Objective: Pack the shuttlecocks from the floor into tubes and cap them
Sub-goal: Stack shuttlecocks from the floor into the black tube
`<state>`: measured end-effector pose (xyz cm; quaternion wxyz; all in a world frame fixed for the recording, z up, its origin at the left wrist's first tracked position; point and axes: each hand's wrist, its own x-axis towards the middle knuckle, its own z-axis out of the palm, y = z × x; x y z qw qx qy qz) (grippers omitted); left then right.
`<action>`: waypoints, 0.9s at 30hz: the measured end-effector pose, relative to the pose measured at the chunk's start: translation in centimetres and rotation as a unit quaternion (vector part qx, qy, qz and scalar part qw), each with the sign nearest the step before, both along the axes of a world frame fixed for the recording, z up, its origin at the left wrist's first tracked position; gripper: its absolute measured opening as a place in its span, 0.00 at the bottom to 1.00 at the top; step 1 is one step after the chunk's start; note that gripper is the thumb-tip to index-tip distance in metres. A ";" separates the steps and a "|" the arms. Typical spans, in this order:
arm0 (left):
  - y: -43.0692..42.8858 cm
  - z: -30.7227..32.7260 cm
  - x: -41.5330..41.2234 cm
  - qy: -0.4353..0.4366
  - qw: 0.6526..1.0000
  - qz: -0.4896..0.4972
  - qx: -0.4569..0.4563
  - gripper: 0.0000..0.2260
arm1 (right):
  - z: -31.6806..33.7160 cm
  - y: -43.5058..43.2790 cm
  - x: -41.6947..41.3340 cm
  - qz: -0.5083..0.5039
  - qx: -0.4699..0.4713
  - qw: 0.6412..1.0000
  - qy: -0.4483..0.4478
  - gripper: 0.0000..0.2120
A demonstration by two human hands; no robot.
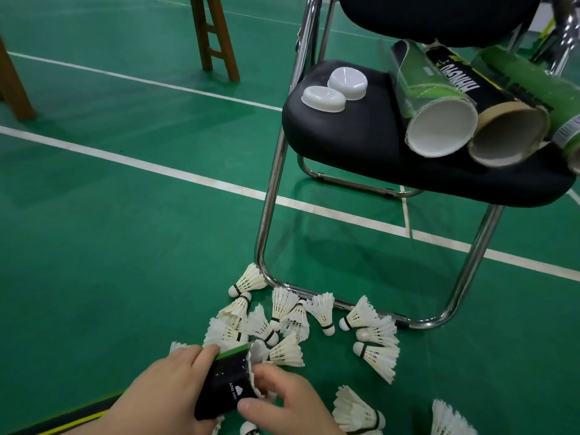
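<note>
My left hand (163,390) grips a black tube (227,383) with a green band, held low over the floor at the bottom of the view. White feathers of a shuttlecock (255,359) stick out of the tube's mouth, and my right hand (282,403) has its fingers on them at the rim. Several white shuttlecocks (323,310) lie scattered on the green floor just beyond the tube. On the black chair seat (361,142) lie two white caps (346,81) and three open tubes (439,98), mouths toward me.
The chair's chrome legs (270,215) stand right behind the shuttlecock pile, its floor bar running through it. White court lines (157,166) cross the floor. Wooden legs (216,36) rise at the far back and at the left edge.
</note>
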<state>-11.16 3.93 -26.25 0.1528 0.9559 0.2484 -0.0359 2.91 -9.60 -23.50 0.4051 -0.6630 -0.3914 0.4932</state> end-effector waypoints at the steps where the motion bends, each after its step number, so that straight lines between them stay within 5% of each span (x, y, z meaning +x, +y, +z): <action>1: -0.2 0.1 0.1 -0.002 1.000 -0.008 0.005 0.33 | 0.0 0.1 0.1 0.014 -0.006 1.000 0.013 0.16; 12: -1.4 0.5 0.2 0.016 1.000 -0.023 0.006 0.33 | 0.8 1.4 0.7 0.158 -0.046 0.986 0.036 0.11; 15: -0.8 0.7 0.5 -0.010 1.000 -0.014 -0.005 0.27 | 0.1 1.7 -0.2 0.007 0.009 0.998 0.068 0.02; 19: 0.1 0.8 0.4 0.018 0.999 0.021 0.018 0.32 | -1.0 2.0 1.0 -0.225 0.068 0.970 0.054 0.10; 23: 0.8 1.0 0.5 0.049 0.998 0.032 0.021 0.30 | -4.1 2.4 3.9 -0.294 0.012 0.956 0.010 0.06; 27: 1.2 0.7 0.8 0.059 0.997 0.036 0.026 0.29 | -7.1 4.0 5.6 -0.321 -0.088 0.932 0.146 0.11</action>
